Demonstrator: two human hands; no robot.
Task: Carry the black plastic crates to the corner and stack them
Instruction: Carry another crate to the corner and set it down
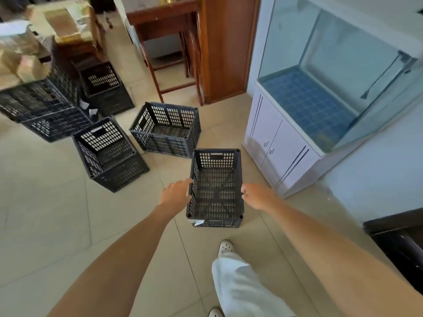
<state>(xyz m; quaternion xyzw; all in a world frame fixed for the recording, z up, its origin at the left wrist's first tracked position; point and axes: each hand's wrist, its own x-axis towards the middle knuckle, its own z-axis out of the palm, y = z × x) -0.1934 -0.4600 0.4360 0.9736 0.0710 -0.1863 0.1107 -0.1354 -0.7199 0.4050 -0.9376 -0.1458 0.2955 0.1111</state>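
Black crate (215,191): left hand (176,193) flat on its wall; grip of right hand (256,196) unclear. Uneven hold may tip it.

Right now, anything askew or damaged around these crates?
Yes. The nearest crate has a white label that looks torn, hanging off its near-left corner. White paper scraps lie on the floor among the left crates.

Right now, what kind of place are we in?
Probably a room in someone's home: a glass fish tank on a white cabinet, a wooden table, and black crates on a tiled floor.
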